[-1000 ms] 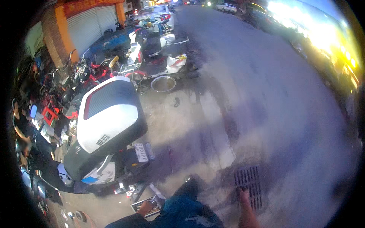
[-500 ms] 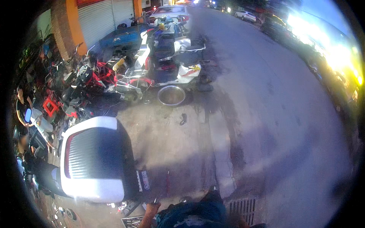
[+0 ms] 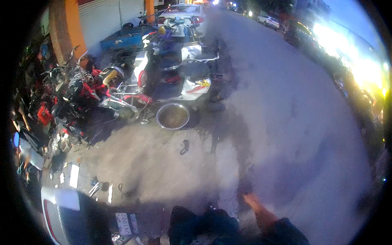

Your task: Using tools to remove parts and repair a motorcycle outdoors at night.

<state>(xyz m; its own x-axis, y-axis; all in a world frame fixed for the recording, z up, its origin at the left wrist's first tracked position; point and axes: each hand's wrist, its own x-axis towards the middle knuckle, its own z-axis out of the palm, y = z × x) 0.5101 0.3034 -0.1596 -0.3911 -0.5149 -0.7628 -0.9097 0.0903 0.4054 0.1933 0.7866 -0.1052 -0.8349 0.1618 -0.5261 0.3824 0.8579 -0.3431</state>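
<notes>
My right hand [image 3: 252, 201] is held out over the pavement at the lower right, touching nothing that I can see. Its fingers are small and blurred. My left hand does not show. Between my dark-clothed legs and a large white-rimmed object with a dark ribbed panel [image 3: 67, 200], a pale plate with markings [image 3: 122, 223] lies at the lower left. A round metal basin [image 3: 172, 116] sits on the ground ahead, beside a white scooter [image 3: 196, 89]. Nearer to me lies a small dark piece [image 3: 184, 147], its kind unclear.
White strips and sheets [image 3: 74, 176] and small parts litter the ground at left. Scooters and red-framed bikes [image 3: 87, 87] crowd beyond, with a blue cargo bed [image 3: 126, 37] and a white car [image 3: 181, 10] behind. People are at the far left; a road [image 3: 281, 102] runs along the right.
The view has shifted, and the white-rimmed object now sits lower and farther left. My left hand has left the picture; my right forearm has come into view at the lower right.
</notes>
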